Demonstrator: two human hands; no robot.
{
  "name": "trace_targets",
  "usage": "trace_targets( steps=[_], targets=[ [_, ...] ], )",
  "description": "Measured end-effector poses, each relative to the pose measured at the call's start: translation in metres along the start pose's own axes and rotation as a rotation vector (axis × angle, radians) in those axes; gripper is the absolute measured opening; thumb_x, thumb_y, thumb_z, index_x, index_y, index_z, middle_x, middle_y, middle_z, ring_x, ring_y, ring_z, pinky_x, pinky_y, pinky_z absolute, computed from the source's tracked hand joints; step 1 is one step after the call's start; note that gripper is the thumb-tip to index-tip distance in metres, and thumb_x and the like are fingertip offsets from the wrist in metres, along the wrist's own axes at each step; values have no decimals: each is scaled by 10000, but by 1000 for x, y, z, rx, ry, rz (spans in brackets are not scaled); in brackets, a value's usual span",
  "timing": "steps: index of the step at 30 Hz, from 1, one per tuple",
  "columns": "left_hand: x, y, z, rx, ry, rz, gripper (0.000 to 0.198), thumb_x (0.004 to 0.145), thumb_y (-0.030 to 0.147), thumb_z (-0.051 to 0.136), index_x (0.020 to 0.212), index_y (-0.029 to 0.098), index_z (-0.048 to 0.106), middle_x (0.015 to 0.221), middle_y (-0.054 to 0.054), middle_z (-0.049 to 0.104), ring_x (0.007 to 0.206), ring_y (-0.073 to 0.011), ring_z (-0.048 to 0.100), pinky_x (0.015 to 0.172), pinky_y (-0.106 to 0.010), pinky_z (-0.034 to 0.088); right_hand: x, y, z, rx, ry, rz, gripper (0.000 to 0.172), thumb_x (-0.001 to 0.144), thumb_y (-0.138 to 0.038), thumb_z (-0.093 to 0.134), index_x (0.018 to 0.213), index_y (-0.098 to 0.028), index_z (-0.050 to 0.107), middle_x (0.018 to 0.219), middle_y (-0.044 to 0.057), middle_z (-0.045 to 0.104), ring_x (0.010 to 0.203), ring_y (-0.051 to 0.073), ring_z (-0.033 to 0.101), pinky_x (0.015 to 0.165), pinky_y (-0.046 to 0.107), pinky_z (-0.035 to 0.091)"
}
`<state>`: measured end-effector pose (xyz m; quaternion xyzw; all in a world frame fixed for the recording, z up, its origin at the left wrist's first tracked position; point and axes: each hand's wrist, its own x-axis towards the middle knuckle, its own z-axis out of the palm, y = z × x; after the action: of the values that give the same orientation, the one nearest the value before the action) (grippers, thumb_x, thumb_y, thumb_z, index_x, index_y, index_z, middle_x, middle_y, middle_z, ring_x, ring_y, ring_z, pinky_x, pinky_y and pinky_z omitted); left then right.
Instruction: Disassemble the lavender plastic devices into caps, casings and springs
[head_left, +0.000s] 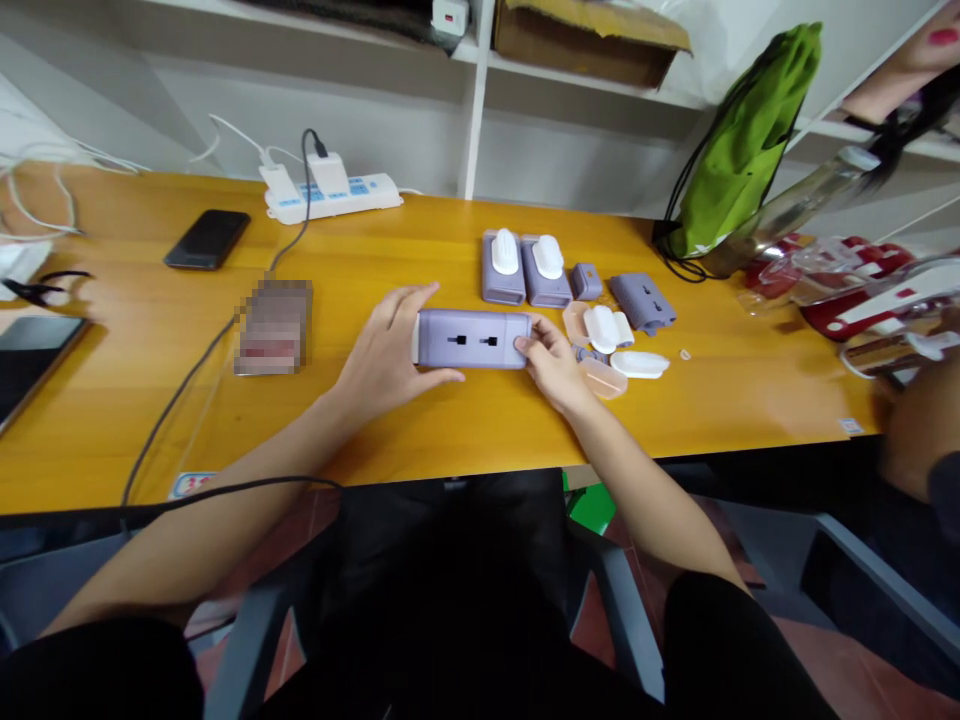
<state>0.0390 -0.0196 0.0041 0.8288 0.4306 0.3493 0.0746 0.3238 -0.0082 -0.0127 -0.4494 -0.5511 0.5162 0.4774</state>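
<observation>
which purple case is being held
The long one between the left hand and right hand; the other purple pieces sit apart on the table.

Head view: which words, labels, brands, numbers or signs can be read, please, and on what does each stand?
No text reads clearly.
Left sticker at the table's near edge: red characters, too blurred.
Right sticker there: too small.
Power strip: blue markings, too small.
Held purple case: black marks, no legible letters.
Pixelated item: unreadable.
</observation>
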Motion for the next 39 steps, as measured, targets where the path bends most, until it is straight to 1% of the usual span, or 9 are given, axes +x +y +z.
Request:
trace_targets(
  steps=[5, 10, 15, 23, 26, 29, 32, 36, 39],
  targets=[
    [-3, -4, 3, -91, -56, -77, 1118, 892, 442, 983, 1766, 272, 308, 1739, -224, 514, 1617, -434, 523, 1345, -669, 451, 1, 7, -2, 89, 17, 59, 557, 810, -562, 902, 1199, -321, 585, 1069, -3, 797, 1040, 260, 781, 928, 408, 648],
    [-1, -6, 6, -121, -63, -91, 983, 857, 331, 1005, 1656, 255, 437, 1629, -185, 594, 1544, -414, 596, 1327, -641, 489, 0, 10, -3, 88, 6, 57, 547, 826, -529, 930, 1228, -320, 623, 1086, -6, 805, 1037, 239, 776, 919, 372, 650],
    [-3, -9, 8, -123, -57, -107, 972, 822, 310, 1036, 1612, 263, 472, 1586, -167, 613, 1510, -416, 619, 1310, -634, 515, -1, 8, -4, 113, 1, 83, 530, 828, -515, 960, 1224, -322, 667, 1100, -8, 815, 1050, 223, 780, 935, 347, 653],
    [-5, -9, 9, -152, -38, -121, 947, 797, 261, 1027, 1584, 281, 501, 1564, -146, 606, 1497, -418, 617, 1280, -637, 534, -2, 7, -7, 72, -60, 91, 516, 843, -485, 946, 1247, -317, 672, 1228, 25, 816, 1169, 250, 784, 1002, 403, 676],
    [-6, -10, 10, -178, 0, -95, 930, 791, 221, 1014, 1572, 294, 515, 1556, -130, 609, 1488, -401, 617, 1280, -625, 531, -2, 5, -10, 22, -78, 62, 483, 851, -437, 904, 1262, -312, 684, 1221, 22, 803, 1192, 252, 765, 993, 393, 666],
    [-6, -12, 10, -193, 23, -51, 918, 784, 210, 1020, 1558, 297, 535, 1541, -122, 620, 1464, -388, 625, 1278, -613, 528, -3, 2, -14, -80, -115, -6, 523, 843, -411, 888, 1306, -303, 670, 1219, 36, 775, 1197, 265, 735, 986, 404, 651],
    [-6, -14, 9, -197, 29, -15, 903, 785, 219, 1022, 1550, 301, 550, 1523, -117, 631, 1449, -389, 627, 1270, -613, 530, -5, -1, -17, -153, -157, -51, 597, 858, -438, 882, 1374, -303, 613, 1193, 46, 732, 1096, 257, 703, 935, 413, 631],
    [-6, -16, 9, -192, 30, 2, 849, 823, 252, 1002, 1542, 299, 555, 1511, -118, 635, 1432, -387, 634, 1256, -619, 538, -9, -2, -15, -166, -161, -75, 657, 889, -446, 861, 1429, -312, 511, 1079, 18, 673, 882, 210, 614, 797, 386, 579],
    [-6, -16, 9, -195, 30, 4, 847, 819, 274, 1009, 1534, 300, 556, 1510, -120, 639, 1429, -390, 634, 1246, -621, 552, -11, 0, -12, -166, -149, -99, 646, 904, -459, 855, 1406, -313, 476, 1063, 14, 659, 868, 205, 603, 787, 387, 572]
  ],
)
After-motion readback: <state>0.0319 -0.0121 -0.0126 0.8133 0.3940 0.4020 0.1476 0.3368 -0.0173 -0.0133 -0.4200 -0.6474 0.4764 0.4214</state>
